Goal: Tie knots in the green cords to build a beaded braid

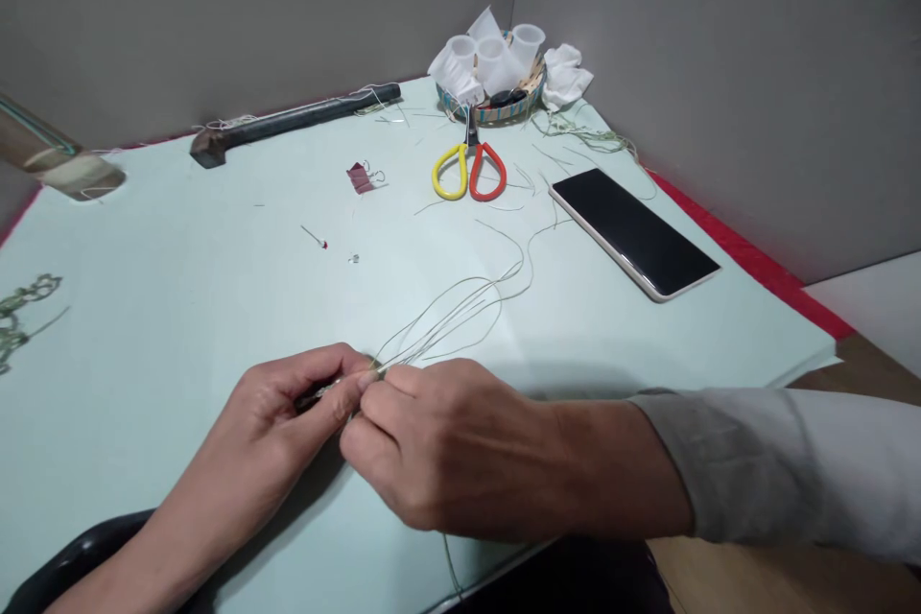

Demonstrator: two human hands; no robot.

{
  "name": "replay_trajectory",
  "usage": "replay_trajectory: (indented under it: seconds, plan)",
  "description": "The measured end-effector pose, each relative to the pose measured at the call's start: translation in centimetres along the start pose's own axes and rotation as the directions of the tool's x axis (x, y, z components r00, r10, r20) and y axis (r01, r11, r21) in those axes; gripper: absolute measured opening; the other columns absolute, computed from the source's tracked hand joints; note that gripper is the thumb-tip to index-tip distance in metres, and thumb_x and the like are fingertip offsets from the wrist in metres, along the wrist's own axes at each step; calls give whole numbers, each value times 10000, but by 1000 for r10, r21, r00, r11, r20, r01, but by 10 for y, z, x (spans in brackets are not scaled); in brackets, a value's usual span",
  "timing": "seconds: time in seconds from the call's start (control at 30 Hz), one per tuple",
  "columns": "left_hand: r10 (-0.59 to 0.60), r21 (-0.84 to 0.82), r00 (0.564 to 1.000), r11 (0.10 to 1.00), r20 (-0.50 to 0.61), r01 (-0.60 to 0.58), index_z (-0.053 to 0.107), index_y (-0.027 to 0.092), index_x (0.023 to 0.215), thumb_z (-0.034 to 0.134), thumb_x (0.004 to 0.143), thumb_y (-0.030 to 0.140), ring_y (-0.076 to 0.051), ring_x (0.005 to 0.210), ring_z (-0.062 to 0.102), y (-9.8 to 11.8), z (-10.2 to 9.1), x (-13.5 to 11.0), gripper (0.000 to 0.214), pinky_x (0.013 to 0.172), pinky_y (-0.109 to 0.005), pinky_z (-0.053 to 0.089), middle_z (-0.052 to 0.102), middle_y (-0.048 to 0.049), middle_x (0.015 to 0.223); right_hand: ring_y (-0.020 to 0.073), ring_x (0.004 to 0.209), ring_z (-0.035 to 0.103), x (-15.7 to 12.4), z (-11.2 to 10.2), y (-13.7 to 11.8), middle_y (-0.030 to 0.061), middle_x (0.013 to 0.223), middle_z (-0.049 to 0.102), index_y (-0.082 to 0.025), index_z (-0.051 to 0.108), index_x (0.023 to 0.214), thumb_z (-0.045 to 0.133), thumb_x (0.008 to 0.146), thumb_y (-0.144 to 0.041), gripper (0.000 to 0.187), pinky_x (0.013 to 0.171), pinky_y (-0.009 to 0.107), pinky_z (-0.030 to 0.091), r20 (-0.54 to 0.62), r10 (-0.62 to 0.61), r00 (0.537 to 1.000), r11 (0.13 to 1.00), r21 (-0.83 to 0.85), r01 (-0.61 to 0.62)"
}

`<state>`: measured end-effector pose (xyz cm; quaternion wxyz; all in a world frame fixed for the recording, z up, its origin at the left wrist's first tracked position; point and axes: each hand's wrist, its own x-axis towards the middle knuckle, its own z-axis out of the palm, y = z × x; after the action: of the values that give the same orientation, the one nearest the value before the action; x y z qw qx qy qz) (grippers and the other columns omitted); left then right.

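Note:
Thin olive-green cords (pixel 460 309) run out from between my hands and fan into loops over the pale table top. My left hand (pixel 288 408) pinches their near end between thumb and fingers, and a bit of braided or beaded work shows in its palm, too small to make out. Against its fingertips sits my right hand (pixel 446 446), fingers curled closed on the cords. What exactly lies in the right fingertips is hidden by the hand. Another strand (pixel 452 564) hangs below the right hand to the table's near edge.
Scissors (pixel 469 171) with yellow and red handles lie in front of a basket (pixel 496 110) of white plastic cups. A phone (pixel 637 230) rests at right. A maroon binder clip (pixel 362 177), a red-headed pin (pixel 315 237), a dark hammer-like bar (pixel 302 122) and green knotted cord (pixel 25 312) lie leftward.

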<state>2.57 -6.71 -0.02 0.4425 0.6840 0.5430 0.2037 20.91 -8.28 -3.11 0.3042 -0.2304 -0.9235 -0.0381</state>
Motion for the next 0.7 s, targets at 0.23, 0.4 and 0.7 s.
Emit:
replay_trajectory:
  seconds: [0.23,0.4,0.7]
  plan:
    - [1,83,999,997,45,-5,681,202,700,524,891,406,-126,574,535,-6,-5,-1,321,509,-208,449,623,32,625,191,853,465,15,-21,27,73,974,587,-168,596,874,443,793,33,265,687,309,436,256,109,961,960,225,-169]
    - [8,134,997,991,83,-19,706,203,751,506,939,465,-123,540,483,-10,-7,0,379,457,-217,403,622,18,636,179,964,523,25,-14,46,77,1106,604,-182,533,931,397,950,-99,160,867,337,446,374,142,916,838,447,-313]
    - [254,343,967,910,-21,-232,631,202,743,489,983,278,-91,493,427,-12,-4,-5,290,473,-220,352,540,62,579,112,663,423,21,-8,42,-44,767,493,-247,338,861,391,962,-206,121,623,264,317,448,374,812,628,522,-577]
